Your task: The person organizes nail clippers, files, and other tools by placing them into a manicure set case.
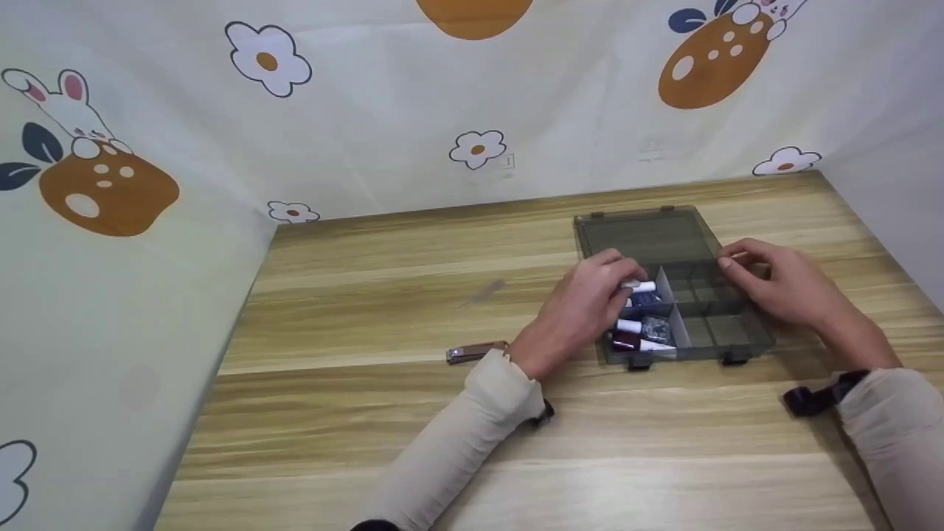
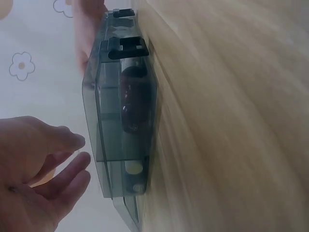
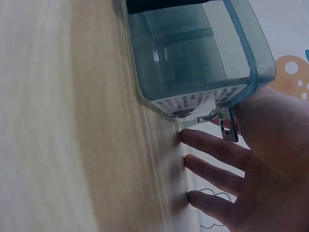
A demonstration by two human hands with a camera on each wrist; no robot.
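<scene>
Currently, the left hand (image 1: 582, 299), loosely bent with thumb parted from fingers, hovers over nail polish bottles (image 1: 656, 330) in the left compartments of an open smoky plastic box (image 1: 724, 332). At its right edge, the right hand (image 1: 793, 287) spreads three fingers; whether thumb and index pinch cannot be told.

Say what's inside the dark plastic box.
Near-left compartment: dark red bottle, speckled bottle, white caps. Far-left compartment: dark blue bottle, another white cap. Left hand covers part of the far-left compartment; anything directly beneath can't be seen.
</scene>
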